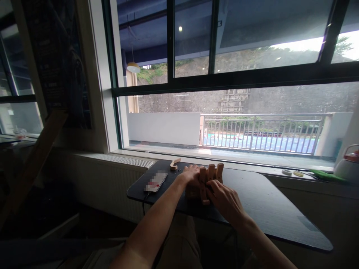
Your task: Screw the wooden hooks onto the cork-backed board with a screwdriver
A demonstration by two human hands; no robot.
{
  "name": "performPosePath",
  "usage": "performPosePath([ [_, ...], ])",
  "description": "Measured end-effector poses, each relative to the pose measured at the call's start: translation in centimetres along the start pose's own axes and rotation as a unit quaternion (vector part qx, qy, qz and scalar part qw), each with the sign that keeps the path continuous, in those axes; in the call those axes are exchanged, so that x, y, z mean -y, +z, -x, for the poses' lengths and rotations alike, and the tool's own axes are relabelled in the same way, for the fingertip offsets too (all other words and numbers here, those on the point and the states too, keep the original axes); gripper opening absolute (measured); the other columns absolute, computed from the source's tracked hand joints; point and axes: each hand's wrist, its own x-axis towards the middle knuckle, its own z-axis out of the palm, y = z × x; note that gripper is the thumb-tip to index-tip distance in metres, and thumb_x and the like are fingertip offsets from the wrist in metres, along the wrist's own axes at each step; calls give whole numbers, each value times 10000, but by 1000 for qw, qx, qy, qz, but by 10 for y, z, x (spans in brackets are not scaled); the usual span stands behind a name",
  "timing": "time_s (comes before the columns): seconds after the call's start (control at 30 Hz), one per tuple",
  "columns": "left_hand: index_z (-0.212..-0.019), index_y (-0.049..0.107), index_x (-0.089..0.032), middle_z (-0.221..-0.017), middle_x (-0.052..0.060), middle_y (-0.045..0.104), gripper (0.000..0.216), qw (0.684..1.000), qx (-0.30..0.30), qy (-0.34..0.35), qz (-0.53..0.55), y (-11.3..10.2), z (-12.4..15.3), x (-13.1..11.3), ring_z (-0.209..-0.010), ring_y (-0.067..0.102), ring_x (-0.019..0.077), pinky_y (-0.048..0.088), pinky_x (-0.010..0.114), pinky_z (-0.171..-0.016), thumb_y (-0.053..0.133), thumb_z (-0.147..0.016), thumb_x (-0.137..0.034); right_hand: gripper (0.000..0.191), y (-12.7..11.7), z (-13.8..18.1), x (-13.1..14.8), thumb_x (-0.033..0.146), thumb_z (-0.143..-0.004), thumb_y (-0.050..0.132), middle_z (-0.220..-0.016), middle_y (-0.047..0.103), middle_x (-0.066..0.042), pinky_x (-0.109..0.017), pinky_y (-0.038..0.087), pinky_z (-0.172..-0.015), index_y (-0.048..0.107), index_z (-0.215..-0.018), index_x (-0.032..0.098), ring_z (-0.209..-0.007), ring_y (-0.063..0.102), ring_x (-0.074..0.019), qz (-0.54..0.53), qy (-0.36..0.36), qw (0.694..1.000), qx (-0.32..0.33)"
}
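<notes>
A brown wooden rack [193, 192] with several hook-like pieces stands near the front edge of the dark table [252, 194]. Across its upper left side lies my left hand [193, 172], gripping the wood; its thumb is hidden. My right hand [223, 194] is closed, with the fingertips pinched against one curved wooden hook [204, 190] on the rack. Whatever sits between those fingertips is too small and dark to make out. Apart from the rack, a loose J-shaped wooden hook [175, 164] rests at the table's back left, with tiny dark bits beside it.
A phone [156, 182] with a cable lies on the table's left part. Behind the table run a window sill [244, 170] and a radiator [126, 160]. Tape rolls [297, 173], a green item [327, 175] and a white jug [347, 164] stand on the right sill.
</notes>
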Motion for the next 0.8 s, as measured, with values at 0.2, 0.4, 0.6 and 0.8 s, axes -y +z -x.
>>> performPosePath([
  [0.2, -1364, 209, -327, -1296, 119, 423, 925, 1000, 4, -5, 3, -1, 0, -1, -1184, 409, 349, 354, 531, -935, 643, -595, -603, 176, 8, 3, -4, 333, -907, 422, -725, 678, -1, -255, 309, -516, 551, -900, 213, -624, 641, -168, -9, 65, 998, -11],
  [0.4, -1351, 243, -325, -1307, 111, 408, 926, 1000, 16, -10, 6, -3, 0, 0, -1211, 379, 364, 326, 537, -957, 657, -574, -612, 241, 6, 5, -6, 354, -924, 357, -681, 679, -14, -258, 290, -495, 532, -841, 211, -602, 642, -179, -11, 133, 991, 4],
  [0.6, -1348, 258, -334, -1280, 107, 433, 913, 1000, 14, -9, 10, -2, -1, 0, -1186, 408, 352, 342, 530, -943, 676, -575, -584, 193, 0, 5, -6, 232, -871, 420, -996, 672, -32, -247, 334, -539, 510, -1041, 229, -770, 649, -170, -23, 77, 996, 26],
  [0.8, -1386, 172, -352, -1316, 104, 404, 1014, 1000, 8, -8, 13, -2, 0, 0, -1209, 387, 356, 334, 546, -954, 683, -551, -617, 115, 4, 5, -5, 258, -897, 405, -798, 687, -23, -260, 303, -512, 497, -941, 205, -681, 653, -185, 1, 79, 996, 52],
])
